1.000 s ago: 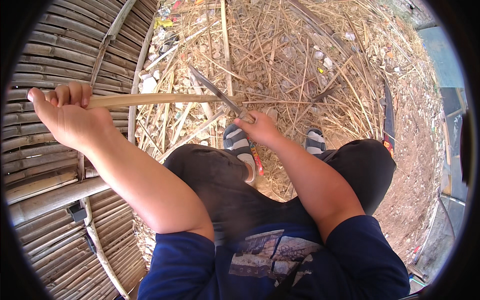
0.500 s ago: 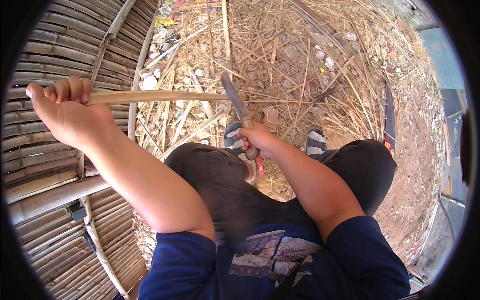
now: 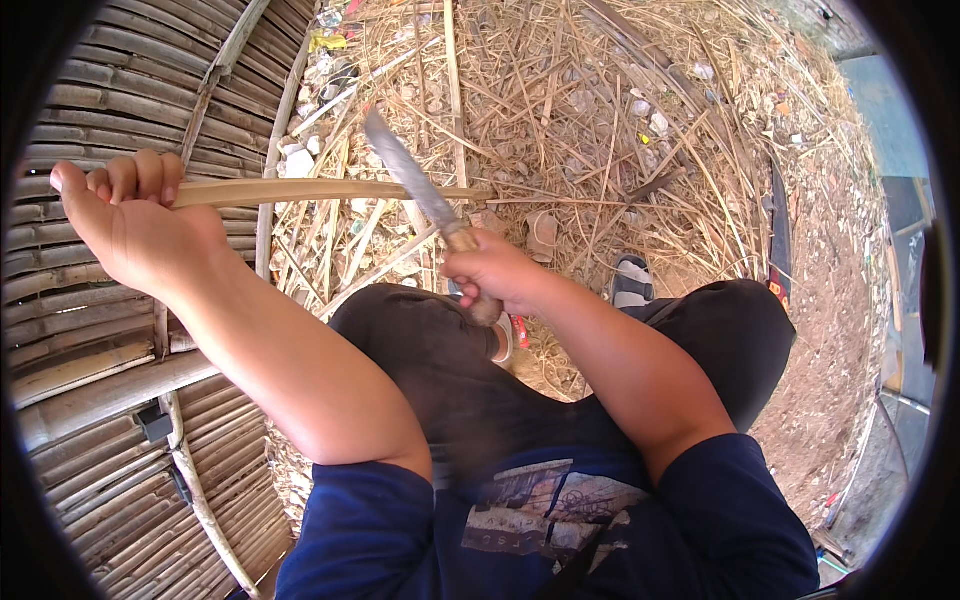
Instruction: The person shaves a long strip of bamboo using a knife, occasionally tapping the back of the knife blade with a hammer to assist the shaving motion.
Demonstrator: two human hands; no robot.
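My left hand (image 3: 145, 215) is closed around one end of a pale bamboo strip (image 3: 310, 191), which reaches level to the right in front of my knees. In my right hand (image 3: 495, 268) I grip the wooden handle of a large knife (image 3: 412, 178). Its grey blade slants up to the left and crosses over the strip near the strip's far end. Whether the edge touches the strip I cannot tell.
To the left stands a bamboo slat wall (image 3: 100, 260). Dry bamboo shavings (image 3: 560, 120) and stones cover the ground ahead. A dark sheath-like object (image 3: 779, 235) lies beyond my right knee (image 3: 735, 320). Bluish panels (image 3: 890, 120) line the far right.
My right hand has moved slightly left, and the knife's blade has swung left along the strip and tilts further over. My left hand and the strip have hardly moved.
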